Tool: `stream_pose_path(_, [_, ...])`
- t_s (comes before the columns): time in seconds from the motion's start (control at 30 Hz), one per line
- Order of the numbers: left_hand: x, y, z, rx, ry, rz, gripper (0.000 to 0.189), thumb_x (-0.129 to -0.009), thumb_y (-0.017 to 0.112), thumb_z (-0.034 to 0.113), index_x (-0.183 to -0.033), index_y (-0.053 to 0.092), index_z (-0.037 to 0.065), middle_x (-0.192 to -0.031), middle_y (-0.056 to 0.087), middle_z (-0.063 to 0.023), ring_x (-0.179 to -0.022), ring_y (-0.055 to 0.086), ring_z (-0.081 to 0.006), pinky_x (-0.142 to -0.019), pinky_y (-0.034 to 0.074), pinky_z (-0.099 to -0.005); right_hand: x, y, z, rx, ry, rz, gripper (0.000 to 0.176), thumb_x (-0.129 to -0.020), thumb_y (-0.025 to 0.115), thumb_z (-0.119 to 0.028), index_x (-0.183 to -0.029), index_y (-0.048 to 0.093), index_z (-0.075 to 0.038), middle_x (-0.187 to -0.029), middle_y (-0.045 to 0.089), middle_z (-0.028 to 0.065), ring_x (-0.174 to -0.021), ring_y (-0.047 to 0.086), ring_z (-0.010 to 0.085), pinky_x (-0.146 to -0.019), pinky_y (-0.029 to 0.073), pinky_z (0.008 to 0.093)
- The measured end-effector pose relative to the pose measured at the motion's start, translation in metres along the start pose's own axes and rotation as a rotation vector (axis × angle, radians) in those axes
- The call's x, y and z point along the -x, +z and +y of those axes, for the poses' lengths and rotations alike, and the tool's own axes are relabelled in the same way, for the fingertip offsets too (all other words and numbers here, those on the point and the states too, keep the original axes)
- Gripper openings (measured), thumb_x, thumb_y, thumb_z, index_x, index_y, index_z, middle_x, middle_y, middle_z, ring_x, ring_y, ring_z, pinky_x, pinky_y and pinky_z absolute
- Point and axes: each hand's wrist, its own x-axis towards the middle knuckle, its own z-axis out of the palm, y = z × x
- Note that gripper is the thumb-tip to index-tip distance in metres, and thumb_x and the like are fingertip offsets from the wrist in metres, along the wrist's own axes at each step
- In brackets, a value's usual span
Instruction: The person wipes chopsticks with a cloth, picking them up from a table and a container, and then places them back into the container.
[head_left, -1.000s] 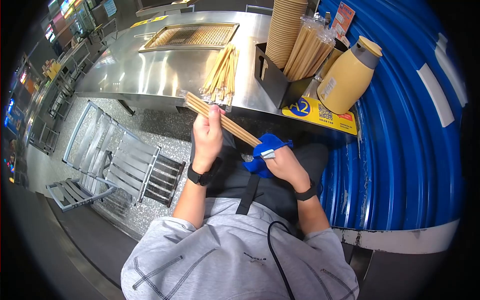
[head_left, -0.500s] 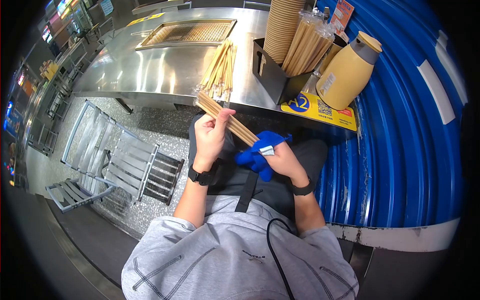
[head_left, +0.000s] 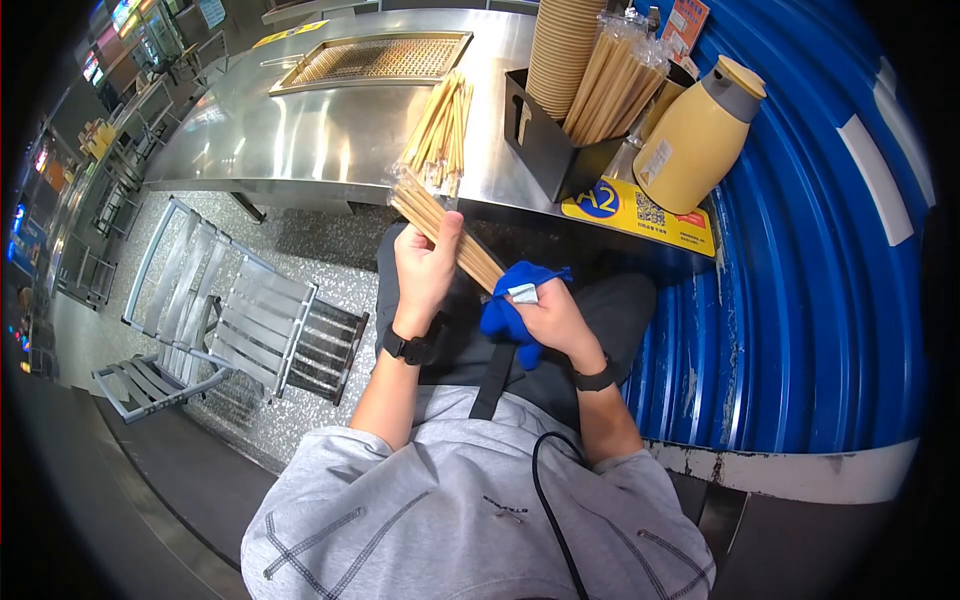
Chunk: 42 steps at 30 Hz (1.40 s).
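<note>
A bundle of plastic-wrapped wooden sticks (head_left: 480,262) slants across my lap, just off the table's front edge. My left hand (head_left: 427,262) is closed around its middle, thumb pointing up. A blue cloth (head_left: 508,318) with a white tag wraps the bundle's lower right end. Pinched on that cloth is my right hand (head_left: 556,318), with the stick ends hidden beneath it. More wrapped sticks (head_left: 438,130) lie in a loose pile on the steel table, just beyond the bundle's upper end.
The steel table (head_left: 250,140) holds a grill mesh (head_left: 375,60), a black caddy (head_left: 560,165) with stacked cups (head_left: 565,60) and upright sticks (head_left: 612,85), and a yellow jug (head_left: 700,140). A folding chair (head_left: 260,320) stands left. A blue corrugated wall (head_left: 800,330) rises right.
My right hand and the blue cloth have moved slightly left and up along the bundle. My left hand has shifted a little, still holding the sticks.
</note>
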Motion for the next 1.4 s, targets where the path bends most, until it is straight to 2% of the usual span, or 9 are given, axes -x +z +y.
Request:
stream_pose_path(0.17, [0.002,0.009,0.023,0.082,-0.211,-0.048,0.017,-0.090,0.065,0.019,-0.091,0.063,0.001,-0.079,0.066,-0.0030,-0.065,0.060,-0.0073,-0.058,0.047,-0.0209,0.002,-0.006,0.002,0.030,0.079,-0.012,0.004,-0.087,0.054,-0.003,-0.088,0.057,-0.002,-0.072,0.063,0.0040,-0.062,0.061,0.0100,-0.056,0.047,0.0245])
stream_pose_path(0.37, [0.002,0.004,0.006,0.065,-0.091,-0.050,0.017,-0.090,0.064,0.013,-0.093,0.064,-0.003,-0.083,0.067,-0.0093,-0.077,0.068,-0.0183,-0.069,0.054,-0.0268,0.006,-0.009,0.007,-0.058,0.140,-0.078,0.002,-0.085,0.058,-0.004,-0.087,0.059,-0.003,-0.073,0.063,0.0012,-0.062,0.059,0.0081,-0.057,0.047,0.0239])
stream_pose_path(0.6, [-0.011,-0.022,0.023,0.042,-0.068,0.082,0.016,-0.089,0.065,0.013,-0.090,0.063,-0.003,-0.080,0.066,-0.0086,-0.076,0.068,-0.0178,-0.064,0.054,-0.0262,0.022,-0.016,0.022,-0.057,0.088,-0.058,0.006,-0.082,0.063,-0.004,-0.086,0.059,-0.003,-0.074,0.063,-0.0004,-0.067,0.056,0.0053,-0.061,0.047,0.0231])
stream_pose_path(0.8, [0.001,0.001,0.022,-0.018,-0.125,-0.040,0.014,-0.089,0.065,0.012,-0.090,0.063,-0.001,-0.081,0.067,-0.0081,-0.074,0.068,-0.0155,-0.060,0.053,-0.0242,-0.001,-0.011,-0.005,0.015,0.087,-0.083,0.004,-0.083,0.064,-0.005,-0.084,0.060,-0.003,-0.073,0.061,-0.0006,-0.068,0.056,0.0051,-0.060,0.046,0.0234])
stream_pose_path(0.83, [0.003,0.008,0.013,0.050,-0.065,-0.040,0.013,-0.087,0.067,0.013,-0.086,0.064,0.001,-0.079,0.069,-0.0073,-0.068,0.064,-0.0090,-0.053,0.048,-0.0197,-0.004,-0.010,-0.005,0.001,0.120,-0.088,0.004,-0.083,0.063,-0.005,-0.084,0.060,-0.003,-0.074,0.061,-0.0007,-0.069,0.056,0.0051,-0.061,0.046,0.0233])
stream_pose_path(0.9, [0.004,0.010,0.015,0.071,-0.073,-0.023,0.014,-0.087,0.067,0.013,-0.085,0.065,0.000,-0.078,0.068,-0.0073,-0.068,0.065,-0.0096,-0.056,0.049,-0.0206,-0.007,-0.007,-0.006,-0.024,0.189,-0.098,0.005,-0.084,0.063,-0.005,-0.085,0.059,-0.003,-0.075,0.061,-0.0008,-0.070,0.056,0.0050,-0.062,0.046,0.0230])
stream_pose_path(1.23, [-0.007,-0.018,0.026,0.032,-0.082,0.054,0.015,-0.089,0.064,0.014,-0.087,0.063,-0.001,-0.079,0.067,-0.0091,-0.073,0.067,-0.0153,-0.061,0.053,-0.0243,0.024,-0.030,0.017,-0.038,0.155,-0.161,0.008,-0.083,0.063,-0.002,-0.090,0.059,-0.004,-0.080,0.060,-0.0021,-0.079,0.054,0.0053,-0.071,0.045,0.0227])
stream_pose_path(1.33, [-0.010,-0.019,0.022,0.059,-0.062,0.084,0.016,-0.089,0.064,0.014,-0.088,0.063,-0.002,-0.080,0.067,-0.0096,-0.074,0.067,-0.0157,-0.061,0.053,-0.0245,0.024,-0.044,0.019,-0.004,0.164,-0.159,0.009,-0.082,0.063,-0.001,-0.091,0.060,-0.003,-0.085,0.062,-0.0003,-0.082,0.056,0.0069,-0.075,0.045,0.0234])
stream_pose_path(1.4, [-0.012,-0.019,0.025,0.059,-0.033,0.117,0.016,-0.089,0.064,0.014,-0.089,0.062,-0.002,-0.081,0.067,-0.0104,-0.075,0.067,-0.0160,-0.063,0.053,-0.0249,0.023,-0.055,0.012,-0.003,0.051,-0.030,0.018,-0.079,0.066,0.001,-0.096,0.061,-0.002,-0.099,0.063,0.0042,-0.090,0.059,0.0133,-0.081,0.046,0.0268])
